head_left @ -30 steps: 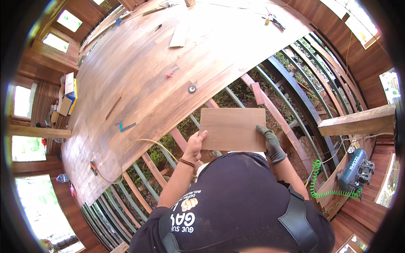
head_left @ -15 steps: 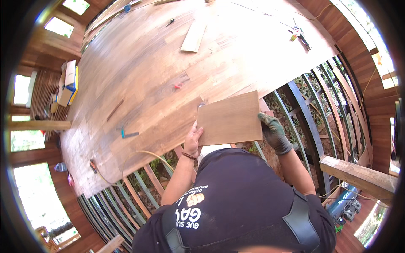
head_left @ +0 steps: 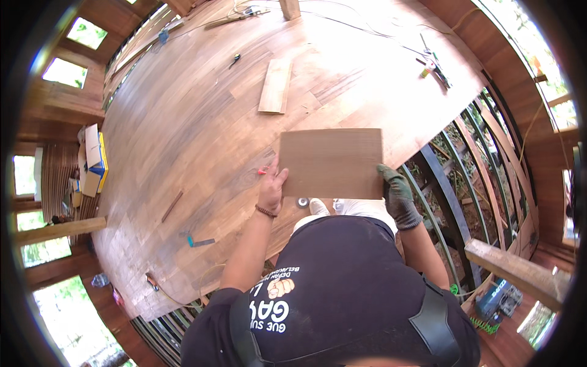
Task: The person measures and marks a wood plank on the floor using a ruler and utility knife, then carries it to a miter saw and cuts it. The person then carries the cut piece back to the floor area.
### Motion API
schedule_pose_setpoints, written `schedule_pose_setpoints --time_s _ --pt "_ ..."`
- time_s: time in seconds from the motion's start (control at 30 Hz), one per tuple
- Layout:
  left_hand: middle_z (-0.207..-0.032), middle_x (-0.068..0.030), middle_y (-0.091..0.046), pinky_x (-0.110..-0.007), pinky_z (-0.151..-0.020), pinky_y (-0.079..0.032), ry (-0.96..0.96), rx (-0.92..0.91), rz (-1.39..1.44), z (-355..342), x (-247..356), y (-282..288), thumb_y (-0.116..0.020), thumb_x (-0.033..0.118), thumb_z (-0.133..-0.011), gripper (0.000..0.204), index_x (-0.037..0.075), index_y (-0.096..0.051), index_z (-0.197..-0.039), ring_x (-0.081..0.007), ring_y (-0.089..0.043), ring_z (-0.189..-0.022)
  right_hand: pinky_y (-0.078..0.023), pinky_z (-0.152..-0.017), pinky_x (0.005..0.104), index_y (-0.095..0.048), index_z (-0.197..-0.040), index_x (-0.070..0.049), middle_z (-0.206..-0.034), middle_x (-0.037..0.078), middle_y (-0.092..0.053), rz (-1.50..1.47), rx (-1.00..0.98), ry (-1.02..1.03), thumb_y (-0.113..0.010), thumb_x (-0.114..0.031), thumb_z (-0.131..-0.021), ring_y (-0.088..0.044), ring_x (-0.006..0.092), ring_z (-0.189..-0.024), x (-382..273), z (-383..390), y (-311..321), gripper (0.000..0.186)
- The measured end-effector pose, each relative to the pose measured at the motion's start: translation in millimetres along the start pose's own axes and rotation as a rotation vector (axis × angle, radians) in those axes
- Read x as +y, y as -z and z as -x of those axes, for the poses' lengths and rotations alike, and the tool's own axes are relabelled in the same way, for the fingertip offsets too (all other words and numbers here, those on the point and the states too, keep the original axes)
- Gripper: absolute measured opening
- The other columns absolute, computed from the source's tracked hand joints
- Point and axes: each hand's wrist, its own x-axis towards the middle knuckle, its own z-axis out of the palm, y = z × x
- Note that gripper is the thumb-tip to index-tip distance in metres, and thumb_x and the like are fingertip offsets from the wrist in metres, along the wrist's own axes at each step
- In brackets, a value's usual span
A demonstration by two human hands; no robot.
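Observation:
A flat rectangular wooden board (head_left: 331, 163) is held level in front of my body, between both hands. My bare left hand (head_left: 271, 191), with a beaded bracelet at the wrist, grips its left edge. On the right edge, my right hand (head_left: 398, 194) grips it in a grey-green work glove. Part of each hand's fingers is hidden under the board. Below the board's near edge show a light shoe (head_left: 318, 208) and a small round roll (head_left: 302, 202) on the plank floor. A red object (head_left: 263, 170) lies just beyond my left hand.
A loose plank (head_left: 276, 86) lies ahead on the wooden floor (head_left: 202, 122). To the left lie a teal-handled square (head_left: 200, 242) and a thin strip (head_left: 172, 206). Open joists (head_left: 449, 192) with gaps run along the right. A wooden post (head_left: 513, 272) and blue compressor (head_left: 498, 300) stand lower right.
The board has turned from tilted to nearly straight across my body. My view has shifted, with more finished floor now under me and the left-hand joists lower in the picture.

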Motion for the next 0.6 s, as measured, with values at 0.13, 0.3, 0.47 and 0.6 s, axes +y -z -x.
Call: schedule_pose_setpoints --time_s 0.13,0.3,0.47,0.6 --pt "-0.149 -0.0081 -0.054 -0.029 -0.107 -0.044 -0.178 -0.089 -0.294 -92 34 -24 -0.052 0.004 -0.105 0.06 0.003 -0.029 -0.161 -0.0129 -0.055 -0.128 -0.052 -0.1 0.0351 -0.073 -0.119 -0.003 -0.118 0.01 -0.072 -0.261 0.209 -0.251 -0.062 -0.019 -0.1 -0.065 0.0177 -0.111 -3 -73 5 0.027" --pt "-0.135 -0.0115 -0.063 -0.023 -0.093 -0.05 -0.064 -0.13 -0.34 -200 76 -72 -0.057 0.003 -0.103 0.064 0.0 -0.028 -0.16 -0.0109 -0.064 -0.107 -0.052 -0.1 0.0331 -0.069 -0.126 -0.003 -0.123 0.009 -0.07 -0.148 0.273 -0.247 -0.06 -0.02 -0.101 -0.066 0.0183 -0.111 12 -209 33 0.031" --pt "-0.125 -0.0105 -0.067 -0.024 -0.092 -0.05 -0.108 -0.15 -0.251 -307 125 -138 -0.059 0.008 -0.103 0.056 -0.006 -0.038 -0.153 -0.0109 -0.064 -0.102 -0.052 -0.097 0.0318 -0.07 -0.122 0.0 -0.119 0.009 -0.072 -0.18 0.275 -0.213 -0.058 -0.017 -0.102 -0.066 0.0158 -0.107 -29 -351 29 0.029" --pt "-0.122 -0.0102 -0.068 -0.028 -0.095 -0.051 -0.04 -0.002 -0.489 -377 152 -140 -0.058 0.013 -0.102 0.041 -0.008 -0.054 -0.138 -0.0134 -0.065 -0.106 -0.052 -0.095 0.0305 -0.074 -0.115 -0.003 -0.112 0.006 -0.074 0.029 0.252 -0.137 -0.061 -0.017 -0.101 -0.066 0.0147 -0.101 -64 -437 20 0.024"
